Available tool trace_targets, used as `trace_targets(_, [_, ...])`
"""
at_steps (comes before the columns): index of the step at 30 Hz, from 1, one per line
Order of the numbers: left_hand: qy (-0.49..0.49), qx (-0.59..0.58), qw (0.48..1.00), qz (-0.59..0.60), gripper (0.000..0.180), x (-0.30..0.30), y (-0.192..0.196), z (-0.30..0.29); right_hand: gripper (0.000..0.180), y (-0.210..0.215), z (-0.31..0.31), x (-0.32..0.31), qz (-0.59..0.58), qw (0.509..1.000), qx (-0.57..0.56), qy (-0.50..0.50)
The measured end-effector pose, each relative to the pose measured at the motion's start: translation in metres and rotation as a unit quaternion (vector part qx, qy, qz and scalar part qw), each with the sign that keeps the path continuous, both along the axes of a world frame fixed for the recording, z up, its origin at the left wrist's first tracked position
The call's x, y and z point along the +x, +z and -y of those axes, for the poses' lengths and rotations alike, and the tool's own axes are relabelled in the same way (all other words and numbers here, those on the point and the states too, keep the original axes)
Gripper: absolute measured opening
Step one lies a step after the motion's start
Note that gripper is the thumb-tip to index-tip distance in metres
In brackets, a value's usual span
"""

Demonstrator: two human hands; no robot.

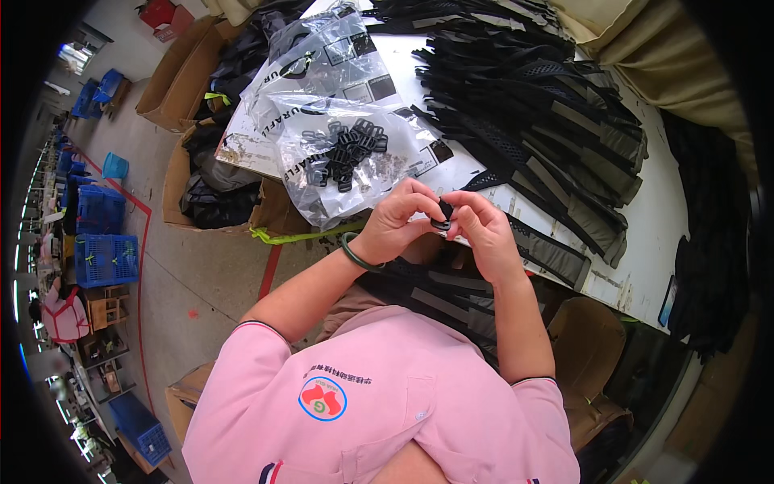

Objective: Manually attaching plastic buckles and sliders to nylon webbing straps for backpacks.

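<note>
Close in front of my chest, both hands meet at the table's near edge. Between the fingertips is a small black plastic buckle (441, 225), with a bit of black webbing (446, 210) at it. My left hand (393, 224) pinches the buckle from the left, a dark green bangle on its wrist. From the other side, my right hand (488, 235) closes thumb and fingers on the webbing and buckle. The fingers partly cover both. Just beyond my left hand lies a clear plastic bag (290, 153) with several black buckles (355, 149) on it.
Long black-and-grey straps (532, 113) are heaped across the white table (653, 202), and more lie over my lap. Cardboard boxes (173, 89) with dark fabric stand left of the table. A brown chair (587, 343) is at right. Blue crates (105, 260) line the far-left floor.
</note>
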State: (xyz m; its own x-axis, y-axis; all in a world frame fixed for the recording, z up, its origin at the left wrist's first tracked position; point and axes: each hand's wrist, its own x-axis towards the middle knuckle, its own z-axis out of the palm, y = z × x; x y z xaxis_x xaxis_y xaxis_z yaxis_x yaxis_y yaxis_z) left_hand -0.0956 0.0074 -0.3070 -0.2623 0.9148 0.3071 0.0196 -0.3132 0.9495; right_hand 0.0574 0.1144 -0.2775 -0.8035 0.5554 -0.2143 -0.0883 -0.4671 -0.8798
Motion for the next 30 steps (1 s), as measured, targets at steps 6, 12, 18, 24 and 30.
trace_targets(6, [-0.032,-0.004,0.991,-0.127,0.017,0.005,0.003,0.001,0.012,0.005,-0.002,-0.002,0.135,0.941,0.312,0.004])
trace_targets(12, [-0.081,-0.176,0.893,0.405,0.017,0.011,0.01,0.043,0.012,0.003,-0.032,0.012,0.158,0.91,0.382,-0.023])
trace_targets(18, [0.04,-0.423,0.851,0.308,0.027,-0.026,-0.031,0.126,0.028,-0.035,-0.118,0.061,0.421,0.593,0.675,-0.125])
trace_targets(24, [0.165,-0.382,0.863,-0.285,0.035,-0.028,-0.009,0.104,0.017,-0.061,-0.136,0.077,0.321,0.626,0.691,-0.168])
trace_targets(30, [-0.108,-0.34,0.9,0.25,0.028,0.001,-0.005,0.019,0.016,-0.038,-0.084,0.083,0.212,0.641,0.698,-0.238])
